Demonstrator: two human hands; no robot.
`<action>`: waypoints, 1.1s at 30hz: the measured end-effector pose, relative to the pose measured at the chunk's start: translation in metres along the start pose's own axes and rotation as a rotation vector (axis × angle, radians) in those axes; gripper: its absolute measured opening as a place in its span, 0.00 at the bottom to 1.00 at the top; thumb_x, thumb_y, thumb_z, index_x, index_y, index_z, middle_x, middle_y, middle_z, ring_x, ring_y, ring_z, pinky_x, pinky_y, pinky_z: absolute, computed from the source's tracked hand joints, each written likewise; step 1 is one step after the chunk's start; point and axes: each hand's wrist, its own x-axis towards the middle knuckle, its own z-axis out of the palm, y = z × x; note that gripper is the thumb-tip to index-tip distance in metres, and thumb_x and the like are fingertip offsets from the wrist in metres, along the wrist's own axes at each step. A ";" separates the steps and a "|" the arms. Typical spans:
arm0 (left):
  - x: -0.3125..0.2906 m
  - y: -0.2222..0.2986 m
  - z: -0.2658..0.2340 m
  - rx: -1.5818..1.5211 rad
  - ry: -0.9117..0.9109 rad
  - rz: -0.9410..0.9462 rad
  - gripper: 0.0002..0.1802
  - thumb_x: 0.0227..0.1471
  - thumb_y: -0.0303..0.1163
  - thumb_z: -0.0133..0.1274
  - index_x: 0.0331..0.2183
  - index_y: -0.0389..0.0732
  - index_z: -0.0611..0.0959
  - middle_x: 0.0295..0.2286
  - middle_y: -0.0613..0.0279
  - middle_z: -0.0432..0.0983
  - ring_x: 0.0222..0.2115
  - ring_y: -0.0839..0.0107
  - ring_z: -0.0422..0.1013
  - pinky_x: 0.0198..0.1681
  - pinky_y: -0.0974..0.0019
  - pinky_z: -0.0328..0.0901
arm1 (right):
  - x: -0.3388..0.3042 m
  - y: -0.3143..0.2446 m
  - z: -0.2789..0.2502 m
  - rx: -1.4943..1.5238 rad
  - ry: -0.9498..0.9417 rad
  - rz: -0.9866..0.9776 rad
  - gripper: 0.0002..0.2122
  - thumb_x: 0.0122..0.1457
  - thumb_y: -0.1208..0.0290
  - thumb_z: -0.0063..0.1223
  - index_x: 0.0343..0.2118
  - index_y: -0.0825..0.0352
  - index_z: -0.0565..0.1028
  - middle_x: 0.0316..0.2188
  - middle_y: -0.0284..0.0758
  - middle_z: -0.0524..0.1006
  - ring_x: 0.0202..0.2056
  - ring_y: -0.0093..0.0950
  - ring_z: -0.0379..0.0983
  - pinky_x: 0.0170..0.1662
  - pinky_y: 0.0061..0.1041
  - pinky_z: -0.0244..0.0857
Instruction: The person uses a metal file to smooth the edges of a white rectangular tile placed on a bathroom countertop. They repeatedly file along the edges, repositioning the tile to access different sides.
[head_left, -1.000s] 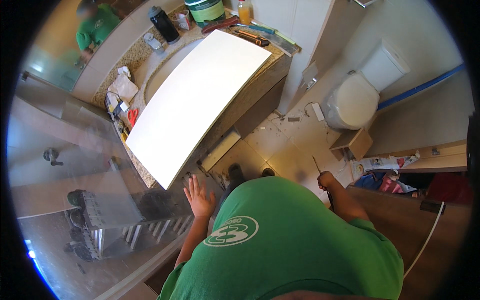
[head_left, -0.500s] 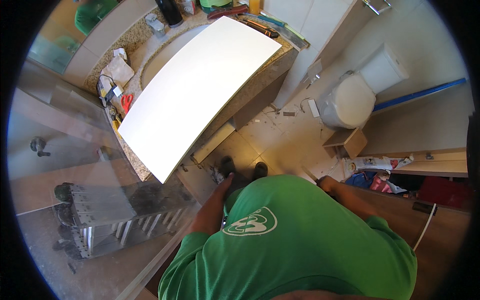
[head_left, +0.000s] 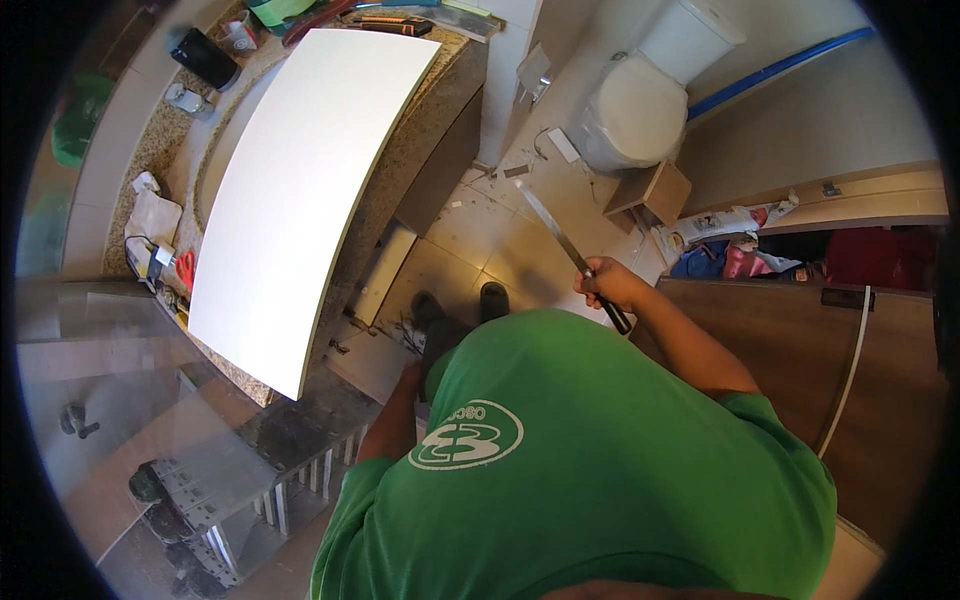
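Note:
In my right hand (head_left: 612,285) is a long, flat metal file (head_left: 553,228) with a black handle. The fingers wrap around it where blade and handle meet, and its tip points away over the floor. My left hand (head_left: 411,378) hangs low beside my left leg, mostly hidden by the green shirt, so its fingers do not show. A large white board (head_left: 310,190) lies across the granite countertop (head_left: 425,105), covering part of the sink basin. Neither hand touches the board.
Red-handled scissors (head_left: 185,268) and a cloth (head_left: 153,215) lie left of the board; a utility knife (head_left: 390,26) lies behind it. A toilet (head_left: 632,110) stands at the far right. A small wooden box (head_left: 655,190) and a brown panel (head_left: 760,325) are on the right.
My right hand has risen forward from beside my body, bringing the file into full view. The view has turned, so the board and counter appear further left.

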 end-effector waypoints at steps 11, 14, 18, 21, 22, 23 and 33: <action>-0.133 0.330 0.084 0.949 0.196 1.444 0.40 0.54 0.26 0.52 0.68 0.43 0.63 0.69 0.52 0.52 0.70 0.56 0.50 0.71 0.45 0.46 | -0.007 -0.072 0.038 0.275 -0.220 0.081 0.06 0.60 0.79 0.57 0.38 0.65 0.73 0.24 0.31 0.74 0.18 0.23 0.71 0.18 0.22 0.67; -0.132 0.361 0.097 1.218 0.126 1.503 0.44 0.46 0.23 0.53 0.67 0.39 0.64 0.69 0.49 0.52 0.70 0.54 0.50 0.72 0.47 0.46 | -0.017 -0.086 0.040 0.195 -0.297 0.046 0.06 0.59 0.79 0.58 0.37 0.66 0.73 0.23 0.31 0.73 0.16 0.22 0.70 0.17 0.23 0.67; -0.112 0.372 0.057 0.914 0.570 0.955 0.43 0.47 0.24 0.53 0.66 0.41 0.65 0.68 0.47 0.54 0.69 0.52 0.51 0.72 0.47 0.46 | -0.039 -0.092 0.028 0.133 -0.237 0.020 0.06 0.59 0.80 0.58 0.36 0.66 0.73 0.22 0.31 0.73 0.17 0.22 0.70 0.18 0.23 0.67; -0.107 0.366 0.067 0.931 0.648 1.074 0.42 0.46 0.24 0.53 0.65 0.43 0.67 0.66 0.43 0.58 0.68 0.51 0.54 0.71 0.47 0.46 | -0.040 -0.091 0.024 0.164 -0.220 0.022 0.06 0.58 0.79 0.59 0.36 0.66 0.73 0.22 0.31 0.72 0.17 0.22 0.69 0.18 0.24 0.67; -0.106 0.363 0.086 1.002 0.451 1.203 0.42 0.46 0.24 0.53 0.65 0.44 0.67 0.65 0.43 0.59 0.68 0.50 0.54 0.71 0.46 0.47 | -0.037 -0.089 0.025 0.172 -0.211 0.052 0.06 0.58 0.79 0.59 0.37 0.66 0.73 0.23 0.31 0.73 0.17 0.22 0.69 0.18 0.24 0.67; -0.106 0.360 0.101 1.045 0.270 1.419 0.42 0.46 0.24 0.53 0.65 0.45 0.68 0.65 0.42 0.60 0.67 0.49 0.55 0.71 0.46 0.47 | -0.035 -0.087 0.026 0.187 -0.205 0.055 0.07 0.58 0.79 0.59 0.37 0.66 0.73 0.23 0.31 0.73 0.17 0.21 0.68 0.19 0.24 0.67; -0.027 0.259 -0.027 1.390 0.059 0.333 0.30 0.66 0.56 0.41 0.53 0.44 0.83 0.42 0.45 0.84 0.44 0.51 0.80 0.50 0.48 0.71 | 0.011 0.024 -0.005 -0.146 0.001 -0.297 0.11 0.56 0.77 0.62 0.41 0.68 0.75 0.23 0.37 0.76 0.20 0.29 0.75 0.22 0.33 0.69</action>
